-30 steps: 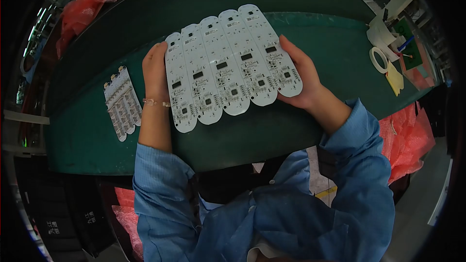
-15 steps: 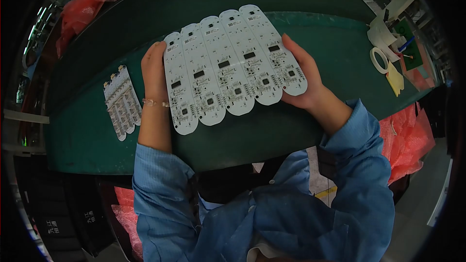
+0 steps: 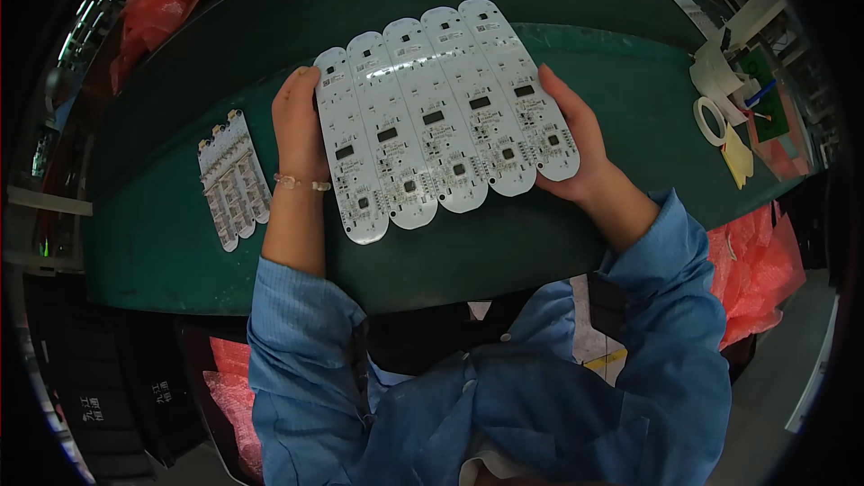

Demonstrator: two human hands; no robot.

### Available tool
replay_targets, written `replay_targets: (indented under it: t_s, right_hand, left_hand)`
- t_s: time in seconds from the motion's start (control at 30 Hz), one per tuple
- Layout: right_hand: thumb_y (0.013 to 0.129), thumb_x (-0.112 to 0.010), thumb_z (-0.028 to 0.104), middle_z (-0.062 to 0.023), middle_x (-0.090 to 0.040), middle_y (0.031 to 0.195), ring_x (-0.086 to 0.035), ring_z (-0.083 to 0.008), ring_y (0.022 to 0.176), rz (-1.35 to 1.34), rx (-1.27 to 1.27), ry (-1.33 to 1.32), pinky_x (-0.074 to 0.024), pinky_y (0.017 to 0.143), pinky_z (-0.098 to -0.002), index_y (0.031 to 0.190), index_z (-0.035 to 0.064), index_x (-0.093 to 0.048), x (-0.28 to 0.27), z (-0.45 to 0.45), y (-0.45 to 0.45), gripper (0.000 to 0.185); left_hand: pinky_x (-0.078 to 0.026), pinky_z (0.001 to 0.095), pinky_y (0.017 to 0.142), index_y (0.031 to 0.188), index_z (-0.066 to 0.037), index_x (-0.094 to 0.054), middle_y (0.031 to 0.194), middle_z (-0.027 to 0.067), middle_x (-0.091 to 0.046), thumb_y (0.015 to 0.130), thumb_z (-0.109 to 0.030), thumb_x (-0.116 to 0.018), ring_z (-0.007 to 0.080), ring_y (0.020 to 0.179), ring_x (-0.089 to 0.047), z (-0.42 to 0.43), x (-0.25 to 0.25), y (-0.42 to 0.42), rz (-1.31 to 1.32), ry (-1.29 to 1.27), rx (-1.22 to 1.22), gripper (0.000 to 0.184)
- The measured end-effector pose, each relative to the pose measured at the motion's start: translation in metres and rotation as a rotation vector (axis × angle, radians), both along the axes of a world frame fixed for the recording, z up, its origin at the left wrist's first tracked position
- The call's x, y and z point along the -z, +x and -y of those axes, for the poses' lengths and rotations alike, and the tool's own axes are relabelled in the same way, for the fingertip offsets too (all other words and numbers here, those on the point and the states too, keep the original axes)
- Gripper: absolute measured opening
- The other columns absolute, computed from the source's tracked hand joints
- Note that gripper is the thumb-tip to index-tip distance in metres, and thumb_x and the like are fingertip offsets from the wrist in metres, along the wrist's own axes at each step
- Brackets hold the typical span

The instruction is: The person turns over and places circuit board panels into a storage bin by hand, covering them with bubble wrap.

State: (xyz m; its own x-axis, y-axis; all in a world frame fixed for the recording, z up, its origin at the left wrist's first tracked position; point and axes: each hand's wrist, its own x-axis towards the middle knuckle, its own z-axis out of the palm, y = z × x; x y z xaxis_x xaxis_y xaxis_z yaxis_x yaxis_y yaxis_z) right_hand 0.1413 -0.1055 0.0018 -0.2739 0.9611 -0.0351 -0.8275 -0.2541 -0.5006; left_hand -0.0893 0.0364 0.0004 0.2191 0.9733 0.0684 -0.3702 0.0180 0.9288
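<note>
A white circuit board panel, made of several joined rounded strips with black chips, is held up over the green table. My left hand grips its left edge, with the thumb near the top corner. Around the right edge is my right hand, its thumb at the side and its other fingers hidden beneath. A smaller panel of strips with yellowish parts at its top end lies on the table, left of my left wrist.
Green table. At the right are a tape roll, yellow paper, a blue pen and a green board. Red plastic wrap hangs at the upper left and lies at the lower right. Black crates stand lower left.
Both hands and the held panel appear slightly farther right, and the panel's glare has shifted toward its upper part. The surroundings have also shifted a little in view. The grip is the same.
</note>
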Motion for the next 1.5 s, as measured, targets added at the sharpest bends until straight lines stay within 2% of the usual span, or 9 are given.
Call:
replay_targets:
  t_s: [0.37,0.47,0.63,0.93,1.5]
  right_hand:
    - [0.094,-0.035,0.042,-0.0120,-0.047,0.129,-0.048,-0.0263,0.116,0.020,-0.039,0.075,-0.0392,0.097,-0.0402,0.132,0.0039,-0.038,0.008,0.000,-0.003,0.053]
    - [0.094,-0.035,0.041,-0.0123,-0.046,0.129,-0.047,-0.0261,0.117,0.082,0.006,0.035,-0.0390,0.098,-0.0403,0.132,0.0037,-0.037,0.006,0.001,-0.005,0.054]
    - [0.094,-0.035,0.041,-0.0121,-0.046,0.130,-0.047,-0.0263,0.117,0.131,0.037,0.026,-0.0388,0.098,-0.0402,0.133,0.0042,-0.036,0.004,0.000,-0.007,0.054]
    - [0.094,-0.034,0.042,-0.0125,-0.043,0.132,-0.045,-0.0278,0.119,0.129,0.078,-0.006,-0.0375,0.099,-0.0412,0.134,0.0051,-0.034,0.004,-0.002,-0.008,0.055]
    - [0.094,-0.032,0.043,-0.0131,-0.043,0.133,-0.045,-0.0292,0.120,0.143,0.083,0.015,-0.0365,0.099,-0.0431,0.135,0.0057,-0.033,0.001,-0.002,-0.008,0.055]
  left_hand:
    - [-0.038,0.0223,0.056,0.072,-0.009,-0.048,0.068,-0.0027,-0.045,0.088,-0.020,-0.046,0.0061,0.061,-0.044,-0.004,0.004,0.000,-0.055,0.080,-0.063,0.020]
    - [-0.032,0.0207,0.053,0.072,-0.006,-0.051,0.064,-0.0045,-0.044,0.088,-0.017,-0.047,0.0040,0.058,-0.039,-0.006,0.006,0.000,-0.013,0.104,-0.102,0.020]
    - [-0.025,0.0199,0.052,0.069,-0.006,-0.050,0.063,-0.0074,-0.038,0.088,-0.017,-0.049,0.0021,0.059,-0.029,-0.002,0.005,-0.001,-0.123,0.267,-0.257,0.021]
    - [-0.024,0.0191,0.053,0.072,-0.005,-0.050,0.063,-0.0080,-0.037,0.088,-0.013,-0.048,0.0010,0.060,-0.028,0.009,-0.002,0.000,-0.164,0.480,-0.391,0.018]
    - [-0.023,0.0197,0.052,0.071,-0.005,-0.049,0.062,-0.0075,-0.037,0.088,-0.013,-0.044,0.0016,0.059,-0.028,0.010,-0.004,0.000,-0.151,0.461,-0.377,0.019]
